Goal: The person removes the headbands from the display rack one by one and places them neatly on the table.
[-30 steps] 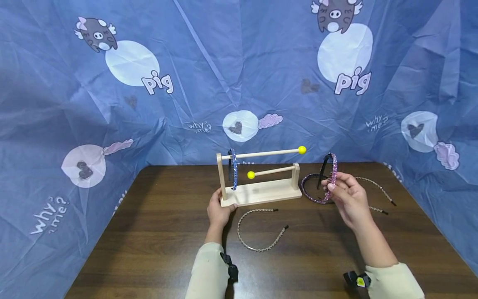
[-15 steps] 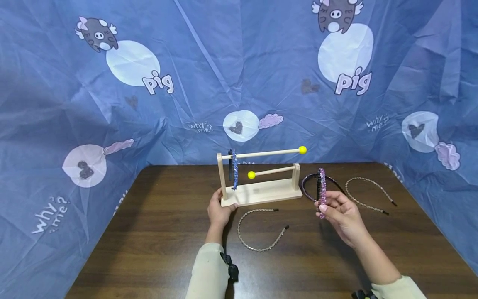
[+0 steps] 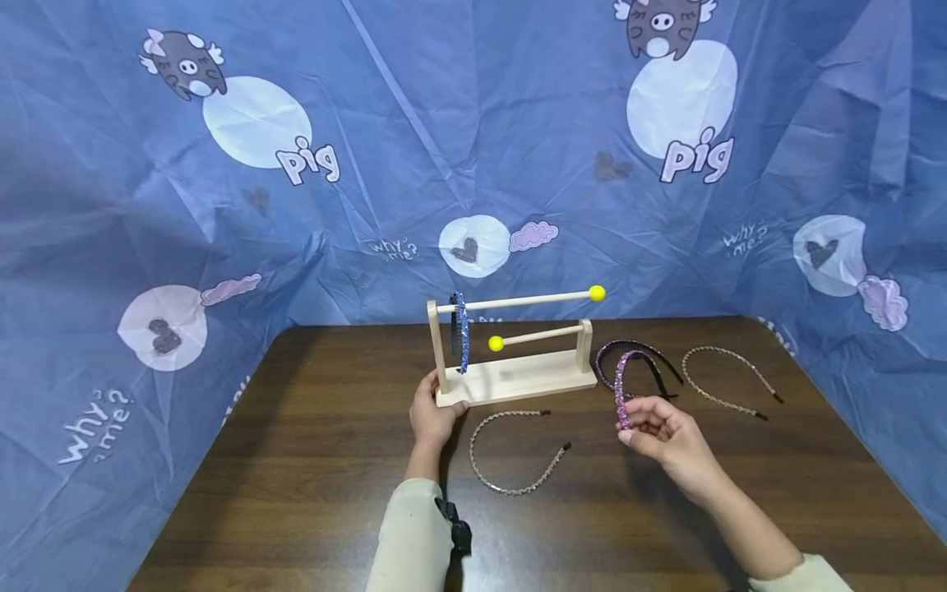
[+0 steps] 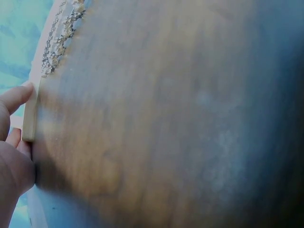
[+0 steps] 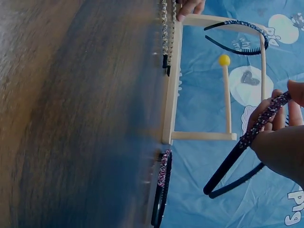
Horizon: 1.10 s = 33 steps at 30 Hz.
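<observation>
A pale wooden rack (image 3: 525, 376) with two rods, each tipped by a yellow ball, stands on the table. My left hand (image 3: 432, 419) grips the left end of its base, the thumb at the front; the left wrist view has that hand (image 4: 14, 152) on the base's end (image 4: 29, 118). Around the upper rod, near the left post, hangs a blue glittery headband (image 3: 464, 337). To the rack's right, my right hand (image 3: 669, 444) pinches a pink glittery headband (image 3: 621, 395) between thumb and fingers, off the table. In the right wrist view this headband's (image 5: 266, 116) black ends point away from the hand.
Before the rack lies a gold braided headband (image 3: 474, 456). A dark purple glittery headband (image 3: 601, 370) lies right of the rack, partly behind the held one. Another gold headband (image 3: 685, 378) lies farther right. A blue printed cloth (image 3: 399, 205) hangs behind the wooden table (image 3: 296, 460).
My right hand has come nearer and to the left with the pink headband, which has turned so its ends point to the right. The left hand and the rack have stayed put.
</observation>
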Available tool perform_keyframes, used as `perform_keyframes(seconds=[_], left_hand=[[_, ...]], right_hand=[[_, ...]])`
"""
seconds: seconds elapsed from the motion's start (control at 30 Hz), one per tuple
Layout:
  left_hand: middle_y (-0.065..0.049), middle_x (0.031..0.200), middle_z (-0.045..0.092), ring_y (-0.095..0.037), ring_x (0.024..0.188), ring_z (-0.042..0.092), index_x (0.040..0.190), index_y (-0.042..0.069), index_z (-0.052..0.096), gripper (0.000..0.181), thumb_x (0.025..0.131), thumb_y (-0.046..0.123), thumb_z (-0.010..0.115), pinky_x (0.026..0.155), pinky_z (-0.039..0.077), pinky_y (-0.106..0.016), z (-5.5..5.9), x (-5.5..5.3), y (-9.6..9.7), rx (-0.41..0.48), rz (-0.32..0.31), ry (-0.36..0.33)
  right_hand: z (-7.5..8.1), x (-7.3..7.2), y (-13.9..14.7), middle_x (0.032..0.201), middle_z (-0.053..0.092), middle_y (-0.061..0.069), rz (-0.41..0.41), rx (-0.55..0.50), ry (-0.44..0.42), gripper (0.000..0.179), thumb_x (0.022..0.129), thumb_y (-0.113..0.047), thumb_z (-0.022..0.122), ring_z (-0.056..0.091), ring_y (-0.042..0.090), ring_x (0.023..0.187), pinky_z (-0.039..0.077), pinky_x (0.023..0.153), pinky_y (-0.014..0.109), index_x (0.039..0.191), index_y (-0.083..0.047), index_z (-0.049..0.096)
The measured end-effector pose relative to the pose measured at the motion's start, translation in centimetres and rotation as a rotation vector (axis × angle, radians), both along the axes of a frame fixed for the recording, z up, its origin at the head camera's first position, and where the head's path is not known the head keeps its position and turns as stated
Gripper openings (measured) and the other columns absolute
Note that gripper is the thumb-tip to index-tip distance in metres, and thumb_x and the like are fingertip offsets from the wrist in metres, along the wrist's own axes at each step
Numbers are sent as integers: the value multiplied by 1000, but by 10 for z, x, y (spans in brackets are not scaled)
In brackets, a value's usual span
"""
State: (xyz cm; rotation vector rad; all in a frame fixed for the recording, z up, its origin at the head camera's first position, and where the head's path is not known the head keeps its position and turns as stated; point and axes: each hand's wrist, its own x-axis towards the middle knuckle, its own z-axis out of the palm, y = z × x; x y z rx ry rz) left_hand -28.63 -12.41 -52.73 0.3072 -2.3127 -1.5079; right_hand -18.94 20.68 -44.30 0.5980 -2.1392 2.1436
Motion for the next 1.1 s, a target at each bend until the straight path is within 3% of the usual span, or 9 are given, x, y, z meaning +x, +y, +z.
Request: perform_keyframes(seconds=[0.3, 0.53, 1.1], left_hand=[[-15, 117, 61, -30, 109, 54, 126, 5, 54, 74, 59, 0, 83, 96, 36, -42, -3, 0, 0, 8, 2, -6], [-14, 118, 61, -30, 110, 54, 126, 6, 54, 73, 59, 1, 83, 95, 36, -42, -3, 0, 0, 2, 3, -1], [-15, 117, 61, -31, 109, 54, 126, 5, 54, 74, 59, 0, 82, 96, 36, -42, 3, 1, 0, 5, -2, 5]], right_hand=[[0, 3, 0, 87, 62, 16, -6, 213, -40, 29, 78, 5, 67, 58, 14, 75, 49, 63, 25, 105, 8, 56], [-6, 5, -6, 86, 60, 15, 31, 329, -114, 28, 76, 3, 68, 56, 17, 74, 48, 62, 25, 102, 6, 59], [-27, -7, -9, 83, 59, 11, 101, 402, -238, 31, 75, -1, 69, 55, 18, 74, 46, 59, 25, 103, 7, 58]])
